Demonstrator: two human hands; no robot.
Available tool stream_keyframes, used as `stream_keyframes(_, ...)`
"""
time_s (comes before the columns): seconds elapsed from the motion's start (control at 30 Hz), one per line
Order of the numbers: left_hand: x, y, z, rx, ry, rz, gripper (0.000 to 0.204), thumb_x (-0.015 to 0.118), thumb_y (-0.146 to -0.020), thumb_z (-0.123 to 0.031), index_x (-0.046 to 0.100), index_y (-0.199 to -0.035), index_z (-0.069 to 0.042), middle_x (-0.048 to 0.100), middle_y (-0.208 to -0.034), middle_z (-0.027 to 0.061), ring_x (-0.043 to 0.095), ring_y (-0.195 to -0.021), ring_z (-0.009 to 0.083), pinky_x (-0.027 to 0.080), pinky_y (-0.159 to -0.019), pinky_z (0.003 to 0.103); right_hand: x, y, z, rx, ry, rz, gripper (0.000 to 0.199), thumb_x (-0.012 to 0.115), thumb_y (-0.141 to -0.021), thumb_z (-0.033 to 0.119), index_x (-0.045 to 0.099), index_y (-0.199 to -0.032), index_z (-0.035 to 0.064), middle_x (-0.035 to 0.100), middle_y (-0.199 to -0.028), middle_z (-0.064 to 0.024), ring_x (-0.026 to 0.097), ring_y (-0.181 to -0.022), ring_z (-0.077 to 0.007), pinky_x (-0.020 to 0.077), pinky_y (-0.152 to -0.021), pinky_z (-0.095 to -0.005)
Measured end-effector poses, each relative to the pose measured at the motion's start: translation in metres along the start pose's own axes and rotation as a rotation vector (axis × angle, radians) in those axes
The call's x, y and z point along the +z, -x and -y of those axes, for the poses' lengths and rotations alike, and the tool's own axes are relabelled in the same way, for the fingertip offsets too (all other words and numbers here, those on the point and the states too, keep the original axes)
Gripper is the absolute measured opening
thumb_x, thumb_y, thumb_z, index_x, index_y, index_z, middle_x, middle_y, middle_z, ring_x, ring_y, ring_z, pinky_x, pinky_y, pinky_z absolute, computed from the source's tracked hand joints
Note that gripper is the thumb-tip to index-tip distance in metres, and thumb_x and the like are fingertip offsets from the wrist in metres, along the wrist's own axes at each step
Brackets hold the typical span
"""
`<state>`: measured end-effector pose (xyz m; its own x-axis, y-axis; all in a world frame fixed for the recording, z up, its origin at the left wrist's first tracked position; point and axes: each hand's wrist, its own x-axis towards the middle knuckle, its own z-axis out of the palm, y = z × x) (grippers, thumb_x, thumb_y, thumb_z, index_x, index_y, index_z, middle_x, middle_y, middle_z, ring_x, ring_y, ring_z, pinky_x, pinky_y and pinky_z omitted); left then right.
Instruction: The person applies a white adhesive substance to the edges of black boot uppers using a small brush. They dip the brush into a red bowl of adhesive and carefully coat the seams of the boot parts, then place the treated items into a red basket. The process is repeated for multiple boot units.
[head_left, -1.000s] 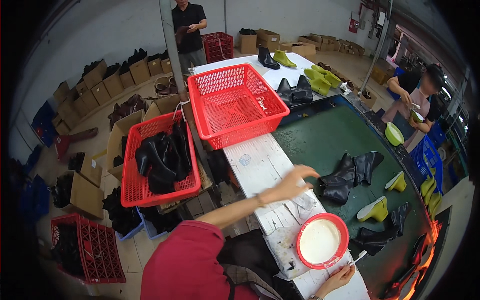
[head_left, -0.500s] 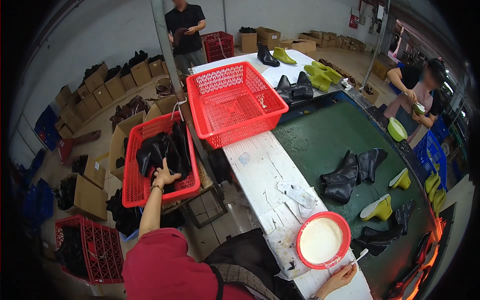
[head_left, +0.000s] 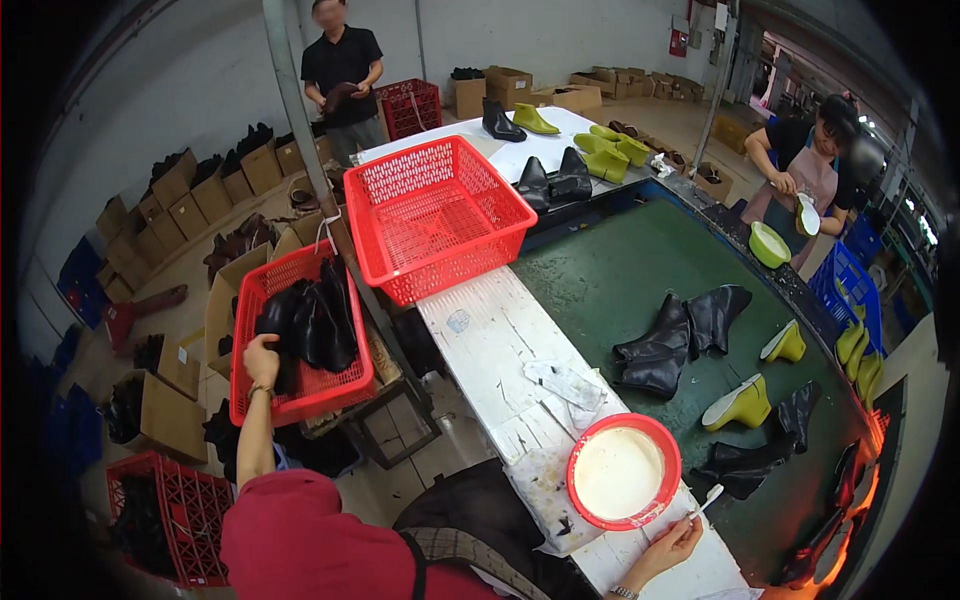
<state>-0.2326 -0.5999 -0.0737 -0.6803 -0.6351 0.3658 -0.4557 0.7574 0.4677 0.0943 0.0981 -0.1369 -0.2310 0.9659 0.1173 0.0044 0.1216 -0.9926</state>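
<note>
In a red plastic basket [head_left: 300,398] on my left lie several black leather boots [head_left: 318,325]. My left hand [head_left: 262,362] is at their left side, its fingers curled against a boot and partly hidden by it. My right hand [head_left: 672,545] pinches the handle of a small white brush [head_left: 711,496] by the white bench [head_left: 510,365]. Beside that hand stands a red-rimmed bowl [head_left: 664,505] of creamy white liquid. To its right, black boots [head_left: 655,350] and yellow-green soles [head_left: 738,403] lie on a green conveyor belt [head_left: 620,260].
A second red basket [head_left: 440,270], with nothing in it, sits on the bench's far end beside a metal post [head_left: 300,110]. A person [head_left: 340,75] stands at the back. Across the belt another person [head_left: 800,170] works on a sole near a green bowl [head_left: 769,245].
My left hand has gone from spread over the boots to curled against one at their left side. The boots have shifted. My right hand still holds the brush. The whole view has moved slightly.
</note>
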Motion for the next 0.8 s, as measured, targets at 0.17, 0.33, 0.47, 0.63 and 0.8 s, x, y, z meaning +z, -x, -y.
stream_keyframes(0.17, -0.079, -0.042, 0.052, 0.088, 0.756, -0.225, 0.041, 0.043, -0.083, 0.005, 0.074, -0.111, 0.000, 0.076, -0.105, 0.0143, 0.072, -0.100, 0.0252, 0.056, -0.090, 0.036, 0.000, 0.002, 0.003, 0.072, 0.084, 0.031, 0.029, 0.056, -0.107, 0.020, 0.058, -0.126, -0.0019, 0.054, -0.086, 0.0020, 0.043, -0.070, -0.0048, 0.0336, -0.056, -0.0210)
stream_keyframes(0.33, -0.164, 0.025, -0.121, 0.055, 1.522, 0.558, 0.033, 0.045, -0.097, -0.006, 0.066, -0.123, -0.004, 0.072, -0.111, 0.0162, 0.072, -0.091, 0.0258, 0.061, -0.085, 0.037, 0.003, 0.000, -0.003, 0.013, 0.050, 0.026, 0.027, 0.054, -0.107, 0.017, 0.058, -0.126, -0.0021, 0.052, -0.083, 0.0028, 0.042, -0.067, -0.0038, 0.0318, -0.053, -0.0200)
stream_keyframes(0.47, -0.114, 0.088, -0.208, 0.294, 1.383, 0.738, 0.014, 0.056, -0.093, -0.005, 0.065, -0.104, -0.008, 0.062, -0.092, -0.0018, 0.063, -0.083, 0.0088, 0.054, -0.075, 0.023, -0.006, -0.005, -0.009, 0.011, 0.045, 0.003, 0.026, 0.054, -0.106, 0.016, 0.059, -0.125, -0.0009, 0.052, -0.081, 0.0038, 0.042, -0.065, -0.0031, 0.0317, -0.051, -0.0197)
stream_keyframes(0.63, 0.007, 0.140, -0.274, 0.325, 1.475, 1.508, 0.064, 0.047, -0.070, 0.019, 0.061, -0.130, 0.001, 0.065, -0.122, 0.0067, 0.065, -0.116, 0.0172, 0.053, -0.102, 0.033, 0.002, -0.005, -0.007, -0.037, 0.062, 0.028, 0.022, 0.054, -0.106, 0.013, 0.059, -0.123, 0.0003, 0.050, -0.075, 0.0051, 0.039, -0.058, -0.0020, 0.0310, -0.047, -0.0203)
stream_keyframes(0.8, 0.095, 0.134, -0.288, 1.089, 0.627, 1.000, 0.062, 0.048, -0.071, 0.015, 0.069, -0.127, -0.003, 0.071, -0.121, 0.0184, 0.066, -0.118, 0.0293, 0.051, -0.103, 0.037, 0.010, -0.004, -0.002, 0.014, -0.068, 0.055, 0.019, 0.057, -0.106, 0.016, 0.061, -0.118, 0.0021, 0.051, -0.074, 0.0055, 0.039, -0.056, -0.0009, 0.0299, -0.046, -0.0197)
